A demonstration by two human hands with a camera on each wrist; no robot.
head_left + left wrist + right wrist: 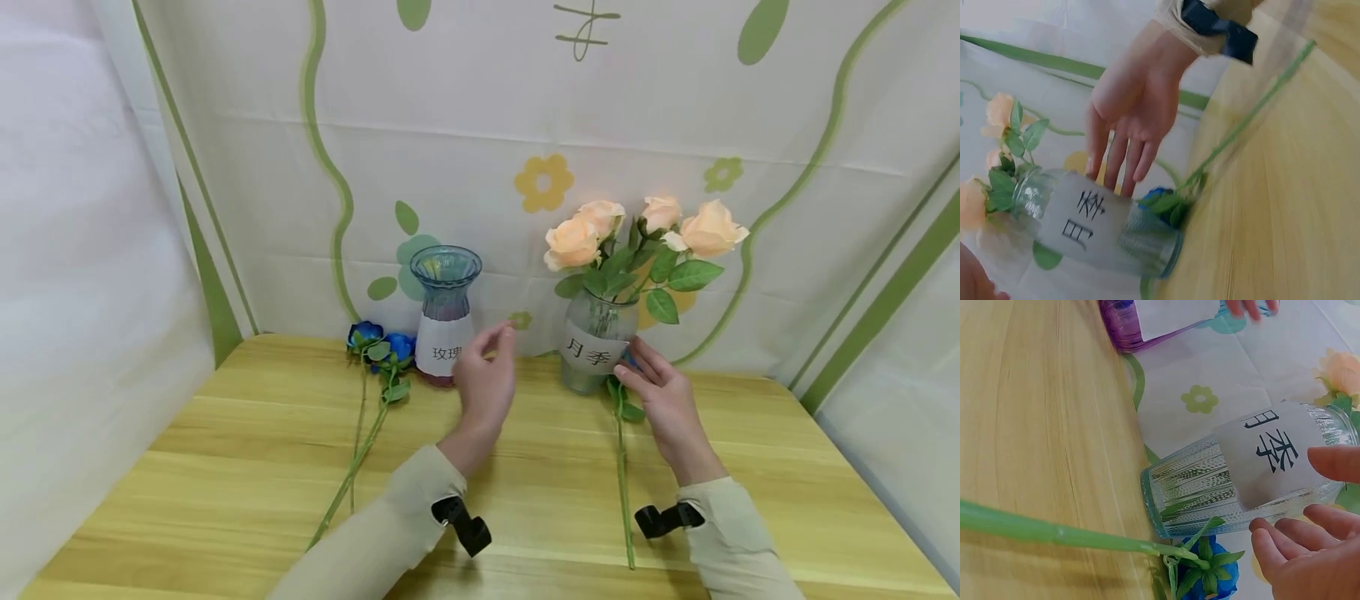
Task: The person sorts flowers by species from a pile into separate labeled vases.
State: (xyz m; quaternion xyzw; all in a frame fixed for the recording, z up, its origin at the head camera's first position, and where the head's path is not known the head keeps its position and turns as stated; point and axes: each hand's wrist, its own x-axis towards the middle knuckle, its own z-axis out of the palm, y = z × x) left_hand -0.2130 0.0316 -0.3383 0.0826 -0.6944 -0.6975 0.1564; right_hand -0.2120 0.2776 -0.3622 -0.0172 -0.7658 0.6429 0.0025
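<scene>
White patterned cloth (450, 167) hangs behind both grips. Beneath them, the wood-grained table (547, 508) carries two upright vases, mouths upward: the clear vase (579, 380) just left of the right grip (667, 400), the blue-and-purple vase (446, 302) just left of the left grip (486, 379). Four peach roses (712, 229) rise above the right grip. Three blue flowers (402, 346) lie down: two beyond the left grip's vase, one beside the right grip, its stem (622, 475) pointing toward the person. Both grips are empty, fingers relaxed.
</scene>
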